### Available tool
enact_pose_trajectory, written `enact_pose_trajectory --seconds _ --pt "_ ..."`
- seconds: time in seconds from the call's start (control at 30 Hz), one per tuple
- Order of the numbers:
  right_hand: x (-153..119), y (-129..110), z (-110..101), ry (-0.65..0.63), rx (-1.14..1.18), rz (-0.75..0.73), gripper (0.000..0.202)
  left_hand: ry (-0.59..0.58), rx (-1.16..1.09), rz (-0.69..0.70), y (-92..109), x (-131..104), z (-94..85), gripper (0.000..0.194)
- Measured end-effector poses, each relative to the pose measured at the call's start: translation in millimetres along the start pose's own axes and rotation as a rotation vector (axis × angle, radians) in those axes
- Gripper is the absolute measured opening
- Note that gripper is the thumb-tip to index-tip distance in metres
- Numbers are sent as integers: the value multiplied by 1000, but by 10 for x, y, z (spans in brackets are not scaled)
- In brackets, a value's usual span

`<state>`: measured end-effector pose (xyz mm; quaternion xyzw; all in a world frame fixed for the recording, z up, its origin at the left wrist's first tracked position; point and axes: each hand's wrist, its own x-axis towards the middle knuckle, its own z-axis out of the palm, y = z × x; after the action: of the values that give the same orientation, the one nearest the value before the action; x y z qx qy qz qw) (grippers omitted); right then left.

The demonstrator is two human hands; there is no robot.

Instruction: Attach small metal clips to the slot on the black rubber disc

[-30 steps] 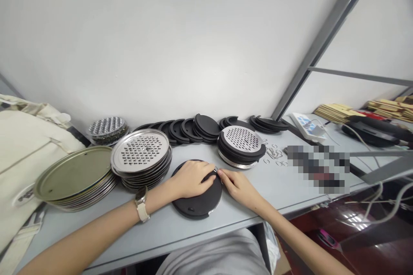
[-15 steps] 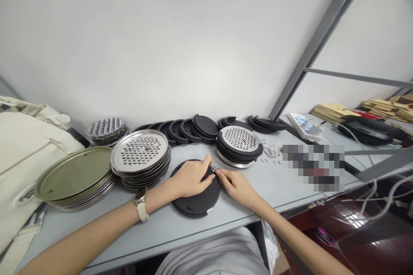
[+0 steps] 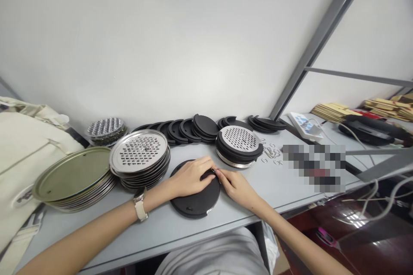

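A round black disc (image 3: 196, 200) with a small hole near its front lies flat on the table before me. My left hand (image 3: 192, 176) rests on top of it, fingers bent over the right rim and thumb pressed against the surface. At that rim my right hand (image 3: 237, 184) pinches a small metal ring (image 3: 213, 170), mostly hidden by the fingertips of both hands. Just behind stands a stack of black discs with a perforated grater plate (image 3: 240, 139) on top. Loose metal rings (image 3: 270, 152) are scattered to its right.
Left of the disc stand stacked metal grater plates (image 3: 143, 152) and olive-green round trays (image 3: 74, 174). More black discs (image 3: 185, 131) line the wall. A cream bag (image 3: 29, 150) sits far left. A metal frame post (image 3: 319, 47), a white power strip (image 3: 305, 126) and cables are on the right.
My left index finger, raised before, has come down onto the ring at the disc's rim. My right hand keeps its pinch there; the disc has hardly moved.
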<state>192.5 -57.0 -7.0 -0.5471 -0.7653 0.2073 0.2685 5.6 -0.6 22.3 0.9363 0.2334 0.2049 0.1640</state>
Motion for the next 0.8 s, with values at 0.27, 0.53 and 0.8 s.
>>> enact_pose_trajectory --seconds 0.27,0.53,0.8 --pt "-26 -16 -16 2 -16 -5 40 26 18 56 -39 18 54 5" --pt "-15 -17 15 25 -44 35 37 57 -103 13 -66 17 89 22" --pt "5 -7 35 53 -55 60 36 99 -186 -93 -17 -8 116 26"
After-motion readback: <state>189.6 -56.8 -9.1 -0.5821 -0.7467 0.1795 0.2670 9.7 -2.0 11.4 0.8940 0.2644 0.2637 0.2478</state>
